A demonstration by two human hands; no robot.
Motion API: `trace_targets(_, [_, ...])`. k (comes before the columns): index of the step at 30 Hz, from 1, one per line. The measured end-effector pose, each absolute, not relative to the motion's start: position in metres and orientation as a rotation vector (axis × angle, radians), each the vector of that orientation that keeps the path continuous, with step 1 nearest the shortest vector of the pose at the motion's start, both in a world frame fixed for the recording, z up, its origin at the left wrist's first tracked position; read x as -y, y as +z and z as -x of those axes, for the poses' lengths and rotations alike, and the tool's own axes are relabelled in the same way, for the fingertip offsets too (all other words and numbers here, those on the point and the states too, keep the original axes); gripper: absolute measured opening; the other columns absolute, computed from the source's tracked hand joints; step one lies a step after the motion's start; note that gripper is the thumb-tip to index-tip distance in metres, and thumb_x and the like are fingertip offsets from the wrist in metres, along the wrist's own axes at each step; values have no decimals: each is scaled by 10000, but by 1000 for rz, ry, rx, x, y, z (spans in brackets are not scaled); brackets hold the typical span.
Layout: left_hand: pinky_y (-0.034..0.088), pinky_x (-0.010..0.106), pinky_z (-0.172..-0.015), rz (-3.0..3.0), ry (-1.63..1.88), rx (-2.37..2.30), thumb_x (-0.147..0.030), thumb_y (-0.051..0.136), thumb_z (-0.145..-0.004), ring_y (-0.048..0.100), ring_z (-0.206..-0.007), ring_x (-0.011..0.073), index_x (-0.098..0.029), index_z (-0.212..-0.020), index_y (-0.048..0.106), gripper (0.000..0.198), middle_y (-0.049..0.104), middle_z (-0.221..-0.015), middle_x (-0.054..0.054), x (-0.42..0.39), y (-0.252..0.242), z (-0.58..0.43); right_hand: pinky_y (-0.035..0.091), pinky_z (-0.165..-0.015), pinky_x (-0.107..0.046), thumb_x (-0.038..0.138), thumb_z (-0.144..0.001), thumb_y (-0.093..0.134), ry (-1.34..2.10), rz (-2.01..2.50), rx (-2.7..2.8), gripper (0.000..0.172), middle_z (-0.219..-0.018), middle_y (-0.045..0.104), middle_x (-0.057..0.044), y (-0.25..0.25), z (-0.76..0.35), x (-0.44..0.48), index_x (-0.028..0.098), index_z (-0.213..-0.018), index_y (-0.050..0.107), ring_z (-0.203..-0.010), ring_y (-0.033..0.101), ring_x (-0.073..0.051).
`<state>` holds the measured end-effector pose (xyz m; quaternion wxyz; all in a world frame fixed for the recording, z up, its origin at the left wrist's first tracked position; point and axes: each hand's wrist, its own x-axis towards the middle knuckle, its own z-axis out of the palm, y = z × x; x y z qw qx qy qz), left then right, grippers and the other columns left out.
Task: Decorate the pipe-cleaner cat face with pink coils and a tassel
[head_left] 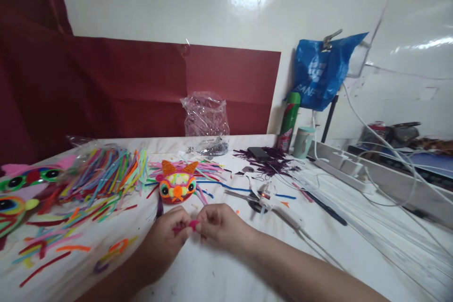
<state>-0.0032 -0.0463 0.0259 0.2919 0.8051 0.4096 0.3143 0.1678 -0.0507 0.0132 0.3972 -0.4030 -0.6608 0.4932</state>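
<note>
A small bright pink fuzzy piece [194, 224] is pinched between the fingertips of both hands, low in the middle of the view. My left hand [170, 233] holds its left end, with the fingers curled. My right hand [221, 226] grips the right side between thumb and finger. Just beyond them on the table lies a colourful animal face [178, 190] with orange ears, large eyes and an orange nose. Scissors [244, 196] and a white glue gun [283, 210] lie to the right of my right hand.
Loose pipe cleaners [106, 170] spread over the left side, beside more animal faces [33, 175]. Purple strands [272, 158], a green can [290, 113], a cup [303, 142] and a power strip [339, 170] are at the right. Clear sticks [354, 226] lie at front right.
</note>
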Motion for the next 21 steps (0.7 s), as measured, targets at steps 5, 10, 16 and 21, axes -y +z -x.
trace_targets(5, [362, 240, -584, -1890, 1052, -1061, -315, 474, -781, 460, -607, 131, -167, -663, 511, 193, 518, -632, -7, 49, 25, -1, 416, -613, -245, 462, -639, 698, 1329, 804, 1395, 340, -614, 601, 14, 14, -156, 58, 153, -749, 608, -576, 543, -108])
trace_targets(10, [386, 241, -632, -1909, 1189, -1066, -231, 497, -772, 510, -654, 135, -162, -616, 525, 173, 548, -647, 3, 60, 21, -6, 422, -642, -261, 449, -681, 680, 1238, 839, 1364, 304, -626, 611, 5, 11, -152, 70, 162, -746, 607, -622, 554, -130])
trace_targets(16, [389, 247, -646, -2015, 1181, -1053, -172, 497, -746, 521, -668, 141, -162, -602, 537, 150, 548, -656, 6, 63, 23, -10, 392, -620, -254, 426, -760, 608, 1115, 900, 1416, 282, -616, 562, 7, 8, -155, 72, 159, -679, 563, -620, 502, -126])
trace_targets(21, [381, 258, -657, -2020, 1088, -1057, -163, 483, -749, 508, -671, 146, -164, -624, 541, 137, 556, -661, 9, 55, 21, -6, 377, -601, -249, 423, -770, 591, 1187, 898, 1415, 275, -598, 548, 15, 7, -157, 66, 163, -692, 548, -592, 479, -119])
